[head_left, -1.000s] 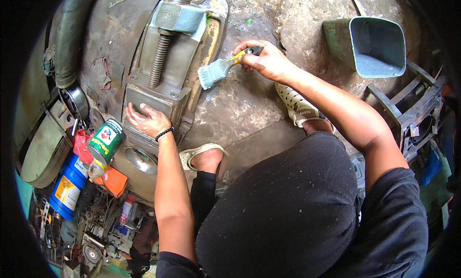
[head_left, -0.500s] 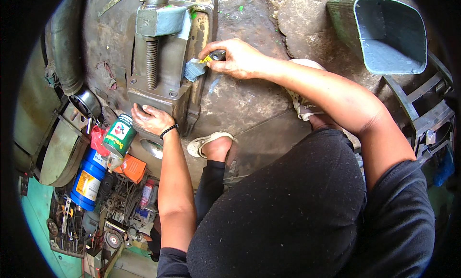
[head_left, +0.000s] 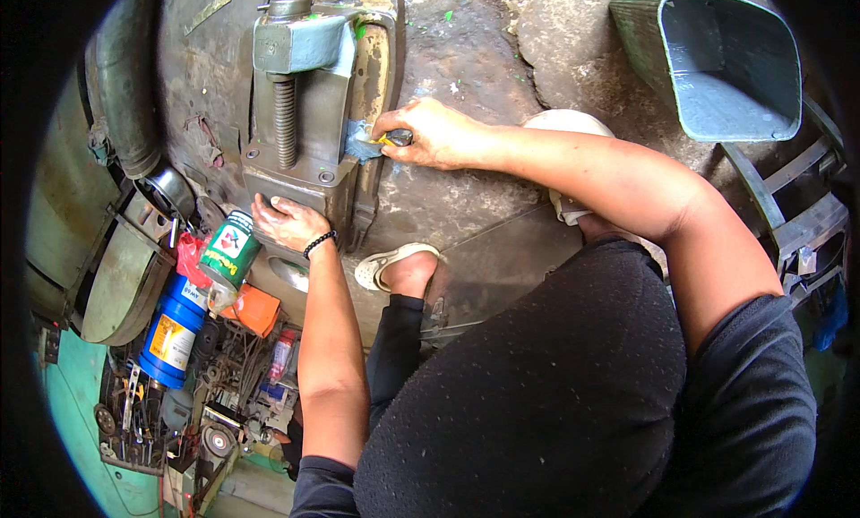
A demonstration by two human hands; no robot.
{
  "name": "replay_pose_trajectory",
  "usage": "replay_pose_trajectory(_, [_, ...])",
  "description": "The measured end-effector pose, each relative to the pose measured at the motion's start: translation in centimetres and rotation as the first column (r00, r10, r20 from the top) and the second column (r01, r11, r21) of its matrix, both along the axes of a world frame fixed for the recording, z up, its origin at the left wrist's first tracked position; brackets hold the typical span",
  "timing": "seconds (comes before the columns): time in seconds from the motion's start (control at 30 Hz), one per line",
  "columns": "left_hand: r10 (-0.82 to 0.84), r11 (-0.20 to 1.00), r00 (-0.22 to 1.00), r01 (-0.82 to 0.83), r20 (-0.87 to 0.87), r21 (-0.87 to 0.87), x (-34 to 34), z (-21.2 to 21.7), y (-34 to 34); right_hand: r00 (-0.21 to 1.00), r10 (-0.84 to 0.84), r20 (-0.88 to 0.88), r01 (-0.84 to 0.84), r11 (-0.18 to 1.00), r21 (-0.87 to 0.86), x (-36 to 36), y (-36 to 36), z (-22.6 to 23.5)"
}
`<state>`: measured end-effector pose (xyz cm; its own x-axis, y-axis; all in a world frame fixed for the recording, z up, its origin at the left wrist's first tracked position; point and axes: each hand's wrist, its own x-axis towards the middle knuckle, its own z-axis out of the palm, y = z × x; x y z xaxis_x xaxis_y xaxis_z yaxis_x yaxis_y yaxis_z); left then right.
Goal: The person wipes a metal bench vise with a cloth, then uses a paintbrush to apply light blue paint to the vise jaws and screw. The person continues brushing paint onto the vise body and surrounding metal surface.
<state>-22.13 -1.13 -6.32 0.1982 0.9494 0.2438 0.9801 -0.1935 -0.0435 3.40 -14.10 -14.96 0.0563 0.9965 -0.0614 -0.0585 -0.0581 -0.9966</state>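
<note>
My right hand (head_left: pixel 439 135) grips a paintbrush (head_left: pixel 361 142) with a dark handle, a yellow band and blue-grey, paint-loaded bristles. The bristles meet the right side of a heavy metal vise (head_left: pixel 305 115), near its base flange. A long threaded screw (head_left: pixel 284 124) runs along the vise, and its block (head_left: pixel 300 45) has light blue-grey paint on it. My left hand (head_left: pixel 291 224) rests with fingers stretched out against the vise's near end face, holding nothing.
A green paint can (head_left: pixel 229 249) and a blue bucket (head_left: pixel 173 334) stand left of my left arm, by an orange box (head_left: pixel 253 310) and cluttered tools. A grey open bin (head_left: pixel 735 70) lies far right, above a metal frame (head_left: pixel 788 205). My shoe (head_left: pixel 376 269) is on the floor near the vise.
My right hand has brought the brush slightly nearer to me along the vise's side, its bristles now pressed closer in. The left hand stays at the end face. The view has shifted a little.
</note>
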Motion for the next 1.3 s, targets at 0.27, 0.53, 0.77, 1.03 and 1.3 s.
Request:
replay_pose_trajectory(0.27, [-0.018, 1.000, 1.000, 0.018, -0.024, -0.005, -0.2, 0.0, 0.1, 0.999, 0.021, -0.032, -0.022, 0.999, -0.024, -0.8, 0.4, -0.1])
replay_pose_trajectory(0.53, [-0.041, 0.999, 0.999, 0.042, -0.033, 0.005, 0.1, 0.2, 0.2, 0.967, -0.245, 0.065, 0.248, 0.967, -0.054, 1.6, 0.5, 1.5])
replay_pose_trajectory(0.77, [-0.024, 0.999, 0.999, 0.023, 0.023, 0.033, 0.1, 0.0, 0.1, 0.801, -0.490, 0.344, 0.459, 0.872, 0.173, 8.6, -0.4, 3.9])
replay_pose_trajectory(1.03, [-0.033, 0.998, 0.994, 0.027, 0.108, 0.055, -0.1, -0.1, 0.2, 0.952, -0.267, 0.147, 0.267, 0.964, 0.020, 3.3, -1.1, 6.0])
replay_pose_trajectory(1.3, [-0.051, 0.996, 0.989, 0.039, 0.141, 0.082, -0.3, 0.0, -0.1, 0.896, -0.170, 0.411, 0.208, 0.977, -0.048, 4.6, 1.9, 5.4])
